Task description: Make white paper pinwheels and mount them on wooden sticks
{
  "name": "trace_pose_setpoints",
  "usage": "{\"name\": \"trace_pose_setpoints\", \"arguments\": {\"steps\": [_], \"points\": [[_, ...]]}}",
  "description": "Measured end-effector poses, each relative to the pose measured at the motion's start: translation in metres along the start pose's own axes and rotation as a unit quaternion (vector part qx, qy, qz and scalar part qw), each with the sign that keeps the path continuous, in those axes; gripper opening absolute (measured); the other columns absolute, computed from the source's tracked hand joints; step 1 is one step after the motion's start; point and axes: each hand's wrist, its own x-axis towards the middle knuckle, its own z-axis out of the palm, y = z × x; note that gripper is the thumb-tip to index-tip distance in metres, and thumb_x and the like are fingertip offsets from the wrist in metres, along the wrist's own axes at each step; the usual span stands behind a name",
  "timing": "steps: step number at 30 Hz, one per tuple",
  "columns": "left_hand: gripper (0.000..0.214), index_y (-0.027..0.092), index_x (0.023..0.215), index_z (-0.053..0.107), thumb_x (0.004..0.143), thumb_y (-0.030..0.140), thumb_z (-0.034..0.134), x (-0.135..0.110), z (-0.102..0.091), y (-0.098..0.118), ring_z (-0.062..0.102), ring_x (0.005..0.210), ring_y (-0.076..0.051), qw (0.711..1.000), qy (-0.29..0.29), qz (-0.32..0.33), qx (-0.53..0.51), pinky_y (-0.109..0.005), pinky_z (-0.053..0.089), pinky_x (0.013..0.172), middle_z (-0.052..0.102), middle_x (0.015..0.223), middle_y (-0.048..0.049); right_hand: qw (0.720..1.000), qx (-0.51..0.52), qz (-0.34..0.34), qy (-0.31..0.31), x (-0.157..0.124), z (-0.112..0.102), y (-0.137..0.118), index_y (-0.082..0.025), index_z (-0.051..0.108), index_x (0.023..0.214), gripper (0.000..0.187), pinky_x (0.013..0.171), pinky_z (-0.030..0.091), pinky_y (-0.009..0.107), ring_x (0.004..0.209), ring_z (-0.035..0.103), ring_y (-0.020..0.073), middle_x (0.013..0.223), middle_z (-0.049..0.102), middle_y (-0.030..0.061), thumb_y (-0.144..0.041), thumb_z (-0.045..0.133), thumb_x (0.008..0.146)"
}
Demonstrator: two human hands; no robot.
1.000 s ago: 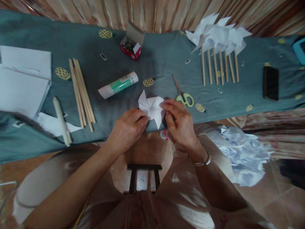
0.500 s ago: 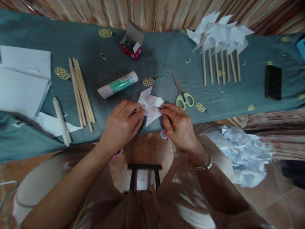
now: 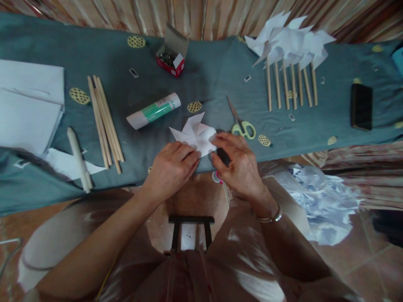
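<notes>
A folded white paper pinwheel lies on the near edge of the desk, held between both hands. The left hand curls narrowly, its fingertips gripping the pinwheel's near edge. The right hand pinches the pinwheel's right edge with thumb and forefinger. A dark patch sits under the right hand's fingers; it is unclear whether that is a shadow or a small object. The near part of the pinwheel is hidden behind the knuckles. A bracelet circles the right wrist.

Just beyond the right hand lie green-handled scissors. Beyond the left hand lies a glue stick on its side. Further out to the left lies a bundle of wooden sticks, then a pale rod and a stack of white paper, cut off by the left edge of the view. Far beyond the hands sits an open red box; its contents are too small to make out. Far out to the right, finished pinwheels on sticks lie in a row, with a dark phone beyond them. Below the right forearm, crumpled paper lies on the floor.
</notes>
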Motion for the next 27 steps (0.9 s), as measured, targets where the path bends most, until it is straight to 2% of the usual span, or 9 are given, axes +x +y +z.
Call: {"name": "trace_pose_setpoints", "arguments": {"steps": [4,8,11,19,27], "points": [[0.017,0.019,0.097,0.069,0.095,0.016,0.052,-0.001,-0.003,0.001,0.065,0.087,-0.024,1.000,-0.006,0.003,-0.002,-0.039,0.054,0.074,0.071,0.095,-0.0085,1.000,0.005,-0.003,-0.001,0.001,-0.003,0.002,-0.021,0.068,0.111,0.025,0.106,0.048,0.050,0.118,0.062,0.0281,0.124,0.068,0.0110,-0.021,0.059,0.087],[0.019,0.018,0.097,0.069,0.095,0.016,0.050,-0.003,-0.004,-0.001,0.064,0.084,-0.023,1.000,-0.004,0.005,0.001,-0.039,0.055,0.073,0.070,0.091,-0.0090,0.999,0.023,-0.015,-0.040,0.000,-0.006,0.005,-0.024,0.064,0.116,0.034,0.109,0.044,0.053,0.130,0.054,0.0293,0.141,0.057,0.0095,-0.014,0.057,0.084],[0.019,0.019,0.097,0.069,0.095,0.017,0.050,-0.004,-0.007,-0.004,0.065,0.083,-0.023,1.000,-0.002,0.014,0.007,-0.039,0.055,0.072,0.070,0.091,-0.0083,0.997,0.041,-0.016,-0.065,-0.001,-0.009,0.008,-0.026,0.064,0.114,0.031,0.111,0.042,0.055,0.133,0.051,0.0294,0.149,0.050,0.0076,-0.016,0.058,0.085],[0.019,0.019,0.098,0.069,0.095,0.017,0.051,-0.006,-0.011,-0.006,0.066,0.084,-0.024,0.999,-0.016,0.013,-0.027,-0.041,0.055,0.073,0.070,0.091,-0.0092,0.995,0.077,-0.005,-0.064,0.001,-0.012,0.012,-0.024,0.069,0.097,0.011,0.109,0.045,0.054,0.129,0.056,0.0282,0.144,0.054,0.0076,-0.022,0.060,0.090],[0.018,0.022,0.099,0.069,0.094,0.019,0.052,-0.007,-0.010,-0.005,0.066,0.086,-0.024,0.999,-0.012,0.020,-0.024,-0.041,0.054,0.073,0.071,0.093,-0.0082,0.993,0.099,-0.004,-0.065,0.002,-0.012,0.010,-0.024,0.070,0.089,0.010,0.108,0.047,0.054,0.125,0.059,0.0274,0.139,0.059,0.0059,-0.026,0.061,0.091]]}}
